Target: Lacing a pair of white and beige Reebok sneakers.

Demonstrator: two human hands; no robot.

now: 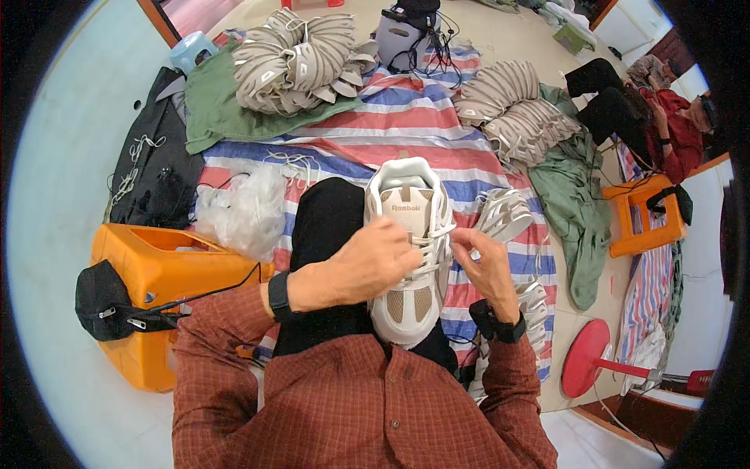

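Note:
A white and beige sneaker (pixel 407 316) rests across my lap with its toe toward me and its heel away. White shoelace (pixel 428 270) crosses its front in several rows. My left hand (pixel 373 262) lies over the left side of the lacing, fingers curled in; whatever they hold is hidden beneath them. At the sneaker's right edge, my right hand (pixel 480 262) pinches the lace with thumb and forefinger near the upper eyelets. Both wrists wear black bands.
Bundled shoe parts (pixel 293 66) lie on green cloth ahead, with another bundle (pixel 516 109) farther right. An orange stool (pixel 148 281) stands close on my left. Loose white laces (pixel 504 215) and a plastic bag (pixel 242 211) lie on striped sheeting. Another person (pixel 680 129) sits at far right.

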